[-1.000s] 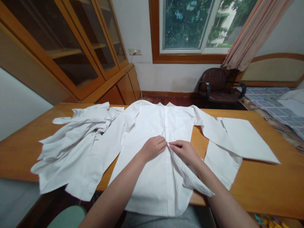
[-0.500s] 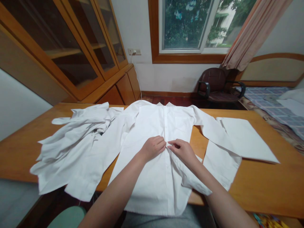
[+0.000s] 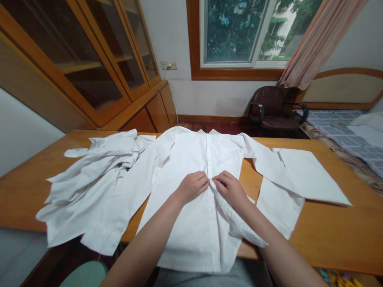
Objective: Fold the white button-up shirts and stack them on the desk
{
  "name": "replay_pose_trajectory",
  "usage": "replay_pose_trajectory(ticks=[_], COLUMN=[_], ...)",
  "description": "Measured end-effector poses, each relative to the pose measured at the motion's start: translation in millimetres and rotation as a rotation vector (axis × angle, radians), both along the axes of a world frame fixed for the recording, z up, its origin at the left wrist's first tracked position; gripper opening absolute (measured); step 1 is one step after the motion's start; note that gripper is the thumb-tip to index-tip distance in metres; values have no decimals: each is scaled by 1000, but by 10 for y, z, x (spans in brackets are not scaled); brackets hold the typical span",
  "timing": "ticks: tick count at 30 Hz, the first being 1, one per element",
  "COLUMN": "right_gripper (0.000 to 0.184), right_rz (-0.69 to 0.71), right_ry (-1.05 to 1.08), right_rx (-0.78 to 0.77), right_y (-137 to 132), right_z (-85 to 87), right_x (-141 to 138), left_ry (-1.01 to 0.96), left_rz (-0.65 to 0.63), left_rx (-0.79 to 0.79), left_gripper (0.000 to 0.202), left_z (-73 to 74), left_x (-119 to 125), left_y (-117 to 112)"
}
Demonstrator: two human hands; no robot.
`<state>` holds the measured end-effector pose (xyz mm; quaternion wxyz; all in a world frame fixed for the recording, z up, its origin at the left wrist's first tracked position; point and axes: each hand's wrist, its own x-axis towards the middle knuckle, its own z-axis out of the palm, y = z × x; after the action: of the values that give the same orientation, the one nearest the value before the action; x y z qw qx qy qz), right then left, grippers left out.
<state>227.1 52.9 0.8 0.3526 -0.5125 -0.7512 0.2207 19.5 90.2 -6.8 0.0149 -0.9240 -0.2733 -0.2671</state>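
- White long-sleeved button-up shirt (image 3: 182, 227) spread front-up across the wooden tabletop (image 3: 332, 239); its collar lies at the far side, its hem at the near edge;
- Left hand (image 3: 194, 185) on the button placket (image 3: 209, 153), grip pinched on the fabric; right hand (image 3: 229, 186) just beside it, grip pinching the placket's edge;
- Rumpled white clothing (image 3: 92, 191) heaped left; folded white cloth (image 3: 314, 175) right.

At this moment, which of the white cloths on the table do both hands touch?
The shirt spread in the middle: left hand and right hand are at its button line. Neither touches the crumpled heap at left or the folded piece at right.
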Motion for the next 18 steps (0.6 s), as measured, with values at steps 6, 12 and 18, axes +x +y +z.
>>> replay_pose_trajectory(ticks=[6,12,18], right_gripper=[12,10,14], right_rz=[48,178,275], right_ry=[-153,-339,-393], right_rx=[-3,113,270], right_y=[70,233,317], right_z=[52,115,88], right_x=[52,105,113], left_ry=[20,5,-45], left_rz=[-9,-1,22], left_rx=[-3,4,21], left_gripper=[23,23,23], left_z=[0,23,29], left_x=[-7,-9,-38], left_y=[2,-8,-13])
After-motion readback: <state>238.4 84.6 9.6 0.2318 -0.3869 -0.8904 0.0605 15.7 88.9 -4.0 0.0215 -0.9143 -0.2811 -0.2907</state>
